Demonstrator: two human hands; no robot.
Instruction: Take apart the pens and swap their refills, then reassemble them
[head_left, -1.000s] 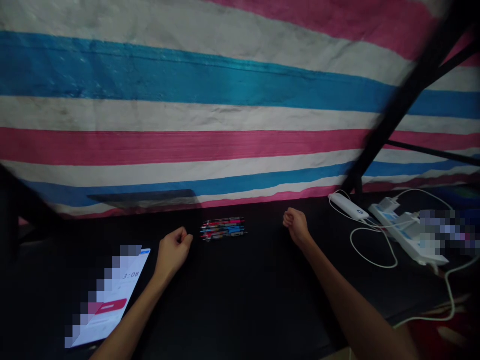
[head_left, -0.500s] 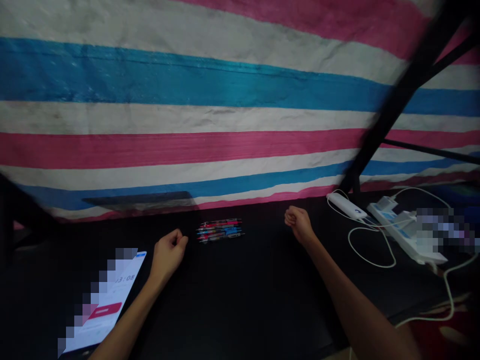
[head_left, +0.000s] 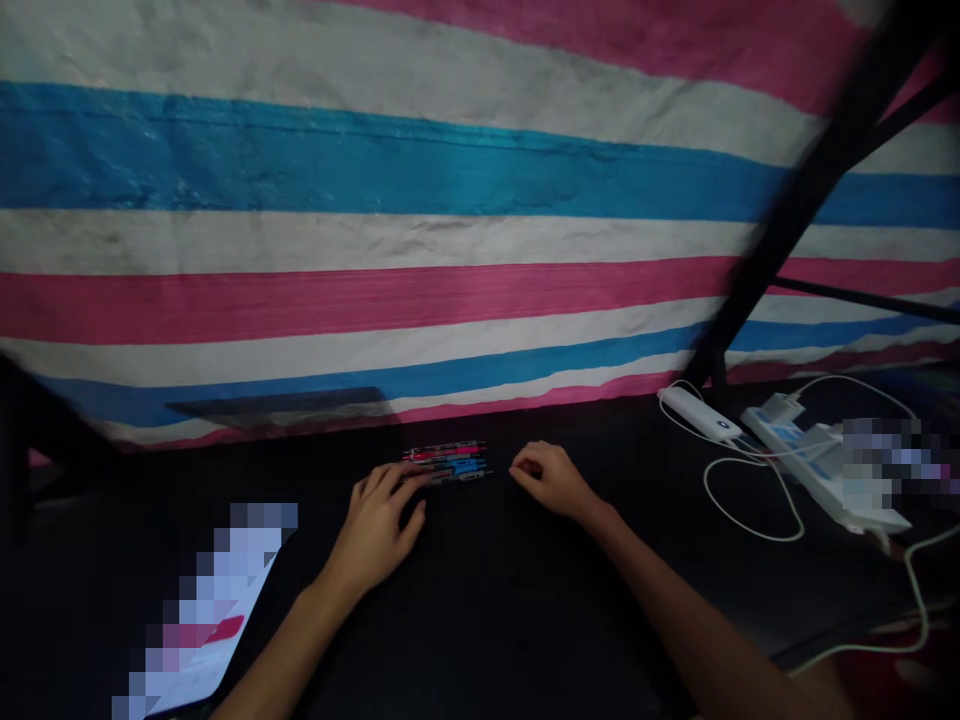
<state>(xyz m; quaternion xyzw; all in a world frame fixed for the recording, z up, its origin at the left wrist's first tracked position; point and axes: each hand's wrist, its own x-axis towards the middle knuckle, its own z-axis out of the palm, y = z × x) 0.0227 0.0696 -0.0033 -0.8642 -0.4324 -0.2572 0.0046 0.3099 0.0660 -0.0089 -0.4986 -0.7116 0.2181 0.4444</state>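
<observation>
Several pens (head_left: 459, 464) lie side by side in a flat bundle on the black table (head_left: 480, 600), with red, blue and dark barrels. My left hand (head_left: 380, 522) is at their left end, its fingers apart and reaching over the ends of the pens; whether it presses on them I cannot tell. Just right of the pens is my right hand (head_left: 553, 478), its fingers curled in with thumb and forefinger close together. A small gap parts it from the pen ends, and I see nothing plain in its fingers.
A tablet-like device with a lit screen (head_left: 217, 640) lies left of my left arm. On the right are a white power strip (head_left: 814, 470), a white plug-in device (head_left: 697, 414) and loose white cables (head_left: 799, 537). Striped sheeting (head_left: 450, 300) hangs behind the table, with a dark slanted bar (head_left: 787, 220).
My left hand has opened from a fist and moved right onto the left end of the pens. My right hand has moved left, close to their right end.
</observation>
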